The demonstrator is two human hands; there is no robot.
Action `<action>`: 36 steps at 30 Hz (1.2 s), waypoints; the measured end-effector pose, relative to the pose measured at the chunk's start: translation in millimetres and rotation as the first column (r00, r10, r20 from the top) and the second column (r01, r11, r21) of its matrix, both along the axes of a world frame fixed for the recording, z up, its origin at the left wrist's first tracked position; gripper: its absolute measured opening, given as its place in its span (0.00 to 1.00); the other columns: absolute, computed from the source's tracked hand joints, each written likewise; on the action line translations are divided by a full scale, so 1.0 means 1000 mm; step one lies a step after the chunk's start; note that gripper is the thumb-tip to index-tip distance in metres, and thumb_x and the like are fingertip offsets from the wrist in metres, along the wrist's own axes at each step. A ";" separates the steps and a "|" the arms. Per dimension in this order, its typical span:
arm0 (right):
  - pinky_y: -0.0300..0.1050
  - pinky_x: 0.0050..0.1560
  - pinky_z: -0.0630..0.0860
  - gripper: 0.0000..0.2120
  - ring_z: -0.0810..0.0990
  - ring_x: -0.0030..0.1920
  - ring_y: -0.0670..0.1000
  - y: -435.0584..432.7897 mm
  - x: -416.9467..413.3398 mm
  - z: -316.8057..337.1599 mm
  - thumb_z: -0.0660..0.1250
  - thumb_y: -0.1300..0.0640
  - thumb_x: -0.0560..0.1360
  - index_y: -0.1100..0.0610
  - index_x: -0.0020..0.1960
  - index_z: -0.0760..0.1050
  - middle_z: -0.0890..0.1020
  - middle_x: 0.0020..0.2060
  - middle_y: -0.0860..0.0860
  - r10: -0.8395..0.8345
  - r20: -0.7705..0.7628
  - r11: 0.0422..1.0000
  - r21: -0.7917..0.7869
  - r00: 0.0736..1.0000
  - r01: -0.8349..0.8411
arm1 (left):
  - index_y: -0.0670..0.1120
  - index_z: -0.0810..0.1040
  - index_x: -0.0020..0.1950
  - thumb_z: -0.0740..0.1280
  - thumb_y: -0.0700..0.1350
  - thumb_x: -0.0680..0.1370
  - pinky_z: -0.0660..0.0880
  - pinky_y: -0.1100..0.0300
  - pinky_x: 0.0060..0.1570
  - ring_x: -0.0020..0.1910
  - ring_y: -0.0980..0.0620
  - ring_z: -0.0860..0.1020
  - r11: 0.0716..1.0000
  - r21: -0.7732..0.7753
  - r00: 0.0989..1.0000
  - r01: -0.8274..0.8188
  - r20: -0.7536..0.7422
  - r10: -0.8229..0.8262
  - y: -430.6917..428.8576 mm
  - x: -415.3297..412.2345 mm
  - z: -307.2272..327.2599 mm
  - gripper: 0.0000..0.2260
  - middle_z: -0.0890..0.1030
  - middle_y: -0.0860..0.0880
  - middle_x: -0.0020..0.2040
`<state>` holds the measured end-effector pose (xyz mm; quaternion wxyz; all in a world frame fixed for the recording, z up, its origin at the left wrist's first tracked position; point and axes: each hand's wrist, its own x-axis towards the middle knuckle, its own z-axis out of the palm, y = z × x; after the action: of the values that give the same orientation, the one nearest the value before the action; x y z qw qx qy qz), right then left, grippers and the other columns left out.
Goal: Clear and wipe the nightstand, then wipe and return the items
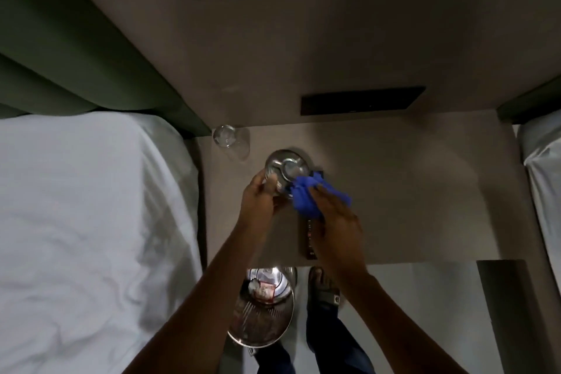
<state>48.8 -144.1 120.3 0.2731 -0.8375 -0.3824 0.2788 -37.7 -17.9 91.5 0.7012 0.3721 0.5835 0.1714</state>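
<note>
- We grip the glass ashtray (283,170) at its near-left rim with our left hand (261,194), fingers clamped on the edge; it sits tilted just above the nightstand (409,191), toward the back left.
- Our right hand (337,222) presses a blue cloth (306,194) against the ashtray's right side, fingers closed over the cloth.
- A clear drinking glass (232,141) stands in the back-left corner, near the ashtray; a dark remote control (308,240) lies under our right hand, partly hidden.
- Below the nightstand's front edge stands a metal pedal bin (264,313) with its lid open.
</note>
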 end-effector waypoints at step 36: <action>0.49 0.47 0.75 0.20 0.77 0.52 0.60 -0.223 0.258 -0.114 0.67 0.67 0.67 0.64 0.58 0.69 0.75 0.56 0.66 -0.867 -0.012 0.497 -0.111 0.499 0.861 | 0.47 0.51 0.81 0.62 0.44 0.79 0.51 0.46 0.78 0.81 0.47 0.47 -0.549 0.197 -0.241 0.812 -0.744 -0.623 -0.229 0.240 -0.094 0.33 0.50 0.46 0.82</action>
<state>306.6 -367.1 6.7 0.3504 -0.9181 0.1094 0.1497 202.4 -246.7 -2.7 0.2368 0.9327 -0.0103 -0.2718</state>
